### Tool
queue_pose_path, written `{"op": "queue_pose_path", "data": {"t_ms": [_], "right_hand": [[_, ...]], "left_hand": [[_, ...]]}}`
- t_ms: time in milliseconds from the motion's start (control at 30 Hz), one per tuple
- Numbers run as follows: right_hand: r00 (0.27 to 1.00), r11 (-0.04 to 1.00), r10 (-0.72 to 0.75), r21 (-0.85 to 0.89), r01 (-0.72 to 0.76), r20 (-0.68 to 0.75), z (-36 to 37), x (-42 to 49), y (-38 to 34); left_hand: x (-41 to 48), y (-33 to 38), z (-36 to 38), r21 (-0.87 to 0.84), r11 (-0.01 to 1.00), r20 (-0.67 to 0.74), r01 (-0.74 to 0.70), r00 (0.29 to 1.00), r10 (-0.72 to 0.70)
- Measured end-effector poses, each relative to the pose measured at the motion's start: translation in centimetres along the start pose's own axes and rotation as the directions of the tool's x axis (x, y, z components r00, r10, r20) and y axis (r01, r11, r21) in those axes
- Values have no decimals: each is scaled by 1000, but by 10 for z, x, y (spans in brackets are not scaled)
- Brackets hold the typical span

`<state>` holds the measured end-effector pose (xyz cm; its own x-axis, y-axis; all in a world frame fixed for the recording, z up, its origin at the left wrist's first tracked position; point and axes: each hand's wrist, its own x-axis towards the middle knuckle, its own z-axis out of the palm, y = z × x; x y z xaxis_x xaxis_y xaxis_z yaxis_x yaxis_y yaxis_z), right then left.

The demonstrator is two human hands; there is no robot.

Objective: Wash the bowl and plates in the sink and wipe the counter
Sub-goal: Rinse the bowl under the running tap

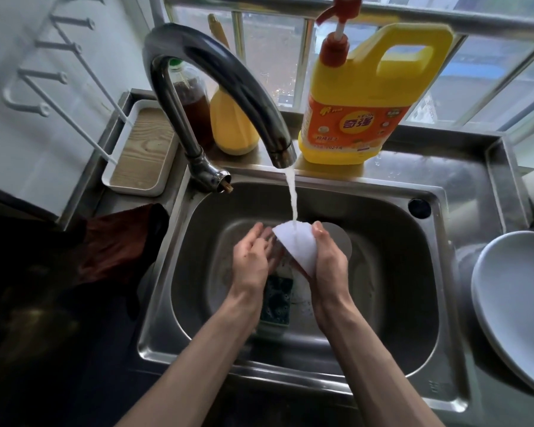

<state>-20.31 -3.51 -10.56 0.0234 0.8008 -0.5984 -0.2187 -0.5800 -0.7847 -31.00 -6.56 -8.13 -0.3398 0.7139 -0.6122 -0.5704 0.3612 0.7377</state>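
Steel sink (pixel 383 217) by the window (pixel 272 57) | bowl (pixel 296 246) was held tilted under the tap stream (pixel 292 192) | right hand (pixel 330 266) was clamped on its rim; left hand (pixel 250 260) was spread open at its 9 o'clock | imo it was best rotated slowly so every side got rinsed | plates (pixel 512 303) were parked at 3 o'clock

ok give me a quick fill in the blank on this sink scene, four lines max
1. The right hand grips the white bowl under the water stream; the left hand holds ____.
2. The detergent bottle has a ____ body.
3. The sponge lies at the bottom of the ____.
4. The plates sit on the counter at the ____ edge of the view.

Missing: nothing; yellow; sink; right
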Motion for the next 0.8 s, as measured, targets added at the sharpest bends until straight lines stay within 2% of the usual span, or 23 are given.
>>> {"op": "queue_pose_path", "data": {"t_ms": [67, 133, 200, 300, 333, 400, 467, 600, 667, 733, 800], "right_hand": [[999, 999, -36, 14, 37, -30, -2, -1, -1], [996, 998, -52, 16, 53, -75, -4, -4, -2], [994, 998, -56, 31, 59, -96, -7, -6, -4], [993, 995, -52, 77, 61, -108, -14, -7, -10], [991, 994, -69, 73, 77, -116, -15, -6, -10], [985, 990, -128, 43, 134, -114, -13, -6, -12], [982, 983, -183, -27, 182, -42, -9, -10, -12], [954, 948, -229, -179, 264, 194, -10, -17, -6], [933, 933, -225, -215, 290, 279, -11, -18, -4], [933, 923, -234, -238, 302, 274, -3, -22, -4], [938, 883, -290, -324, 340, 192, 8, -22, -3]], "left_hand": [[0, -8, -3, 56, 995, 23, -83, 996, 81], [4, -14, -6, 200, 959, -45, -199, 976, 212], [5, -12, -2, 282, 931, -126, -233, 953, 277], [1, -3, 13, 344, 908, -141, -238, 943, 301], [-3, -1, 19, 342, 915, -141, -212, 952, 273], [-9, 2, 28, 247, 966, -114, -79, 987, 110], [-12, 0, 31, 169, 986, -30, 1, 1000, 4], [-12, 7, 14, -7, 999, 77, 32, 997, -32], [-11, 14, 0, 4, 999, 105, 32, 994, -32], [-15, 16, -12, 68, 998, 157, -4, 988, -7], [-23, 11, -18, 103, 994, 241, -28, 970, 2]]}}
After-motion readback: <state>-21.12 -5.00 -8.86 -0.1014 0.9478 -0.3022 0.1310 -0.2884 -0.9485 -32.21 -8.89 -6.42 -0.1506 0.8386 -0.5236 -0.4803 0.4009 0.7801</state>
